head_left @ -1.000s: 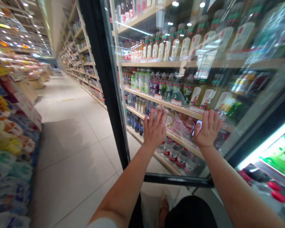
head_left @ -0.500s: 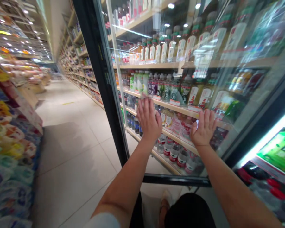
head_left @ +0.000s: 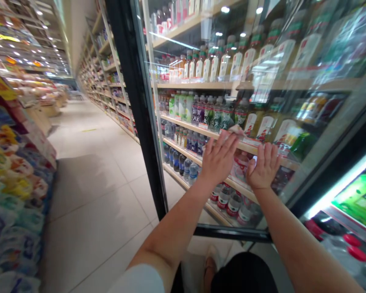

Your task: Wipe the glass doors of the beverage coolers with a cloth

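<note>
The left hand (head_left: 218,159)'s grip lies flat, unclenched, a cloth (head_left: 237,130) under its fingertips at one o'clock, against the door (head_left: 139,110). At three, the right hand (head_left: 263,169) lies flat too; bottles (head_left: 223,65) stand behind at twelve. How much is done or left, I cannot tell.

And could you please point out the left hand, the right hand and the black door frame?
Left hand (head_left: 218,160), head view: on its back.
Right hand (head_left: 263,171), head view: on its back.
Black door frame (head_left: 138,101), head view: on its long side.
</note>
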Available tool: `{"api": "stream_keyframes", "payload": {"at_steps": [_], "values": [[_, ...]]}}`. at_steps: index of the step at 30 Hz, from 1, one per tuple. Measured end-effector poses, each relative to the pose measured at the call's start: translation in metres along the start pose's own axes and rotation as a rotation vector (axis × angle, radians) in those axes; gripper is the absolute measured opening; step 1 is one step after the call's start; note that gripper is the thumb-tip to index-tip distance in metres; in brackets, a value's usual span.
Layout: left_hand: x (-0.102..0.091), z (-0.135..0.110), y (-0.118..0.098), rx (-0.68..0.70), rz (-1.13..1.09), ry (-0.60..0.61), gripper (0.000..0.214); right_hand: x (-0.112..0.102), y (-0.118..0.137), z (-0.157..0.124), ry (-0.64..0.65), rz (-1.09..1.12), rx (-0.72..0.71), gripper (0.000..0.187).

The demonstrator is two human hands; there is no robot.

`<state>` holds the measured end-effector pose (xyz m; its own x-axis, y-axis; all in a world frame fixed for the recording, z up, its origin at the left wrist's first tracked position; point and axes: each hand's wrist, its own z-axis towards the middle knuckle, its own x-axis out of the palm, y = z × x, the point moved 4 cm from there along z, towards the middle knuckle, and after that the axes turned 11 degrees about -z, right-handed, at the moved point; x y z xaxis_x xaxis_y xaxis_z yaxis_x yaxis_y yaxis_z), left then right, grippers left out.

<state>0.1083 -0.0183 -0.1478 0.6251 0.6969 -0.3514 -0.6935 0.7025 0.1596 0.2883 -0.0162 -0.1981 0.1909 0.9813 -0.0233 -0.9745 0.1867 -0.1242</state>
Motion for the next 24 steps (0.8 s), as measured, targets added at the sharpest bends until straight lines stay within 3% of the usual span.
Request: {"api": "stream_keyframes", "payload": {"at_steps": [6,10,14,21,24], "values": [[-0.065,-0.063,0.086,-0.366,0.028,-0.181,0.052,0.004,-0.003,-0.004,0.087,0.018,0.079,0.059],[-0.072,-0.075,0.099,-0.458,0.015,-0.248,0.056,0.001,-0.002,-0.003,0.034,0.009,0.053,0.062],[-0.049,-0.05,0.069,-0.409,-0.017,-0.241,0.055,-0.003,0.0,0.0,-0.008,0.011,0.02,0.064],[0.025,0.008,-0.033,-0.076,-0.12,-0.044,0.053,0.004,-0.002,-0.003,-0.026,-0.002,0.013,0.061],[0.042,0.016,-0.054,0.019,-0.146,-0.008,0.049,0.007,-0.003,-0.006,-0.032,-0.003,0.007,0.059]]}}
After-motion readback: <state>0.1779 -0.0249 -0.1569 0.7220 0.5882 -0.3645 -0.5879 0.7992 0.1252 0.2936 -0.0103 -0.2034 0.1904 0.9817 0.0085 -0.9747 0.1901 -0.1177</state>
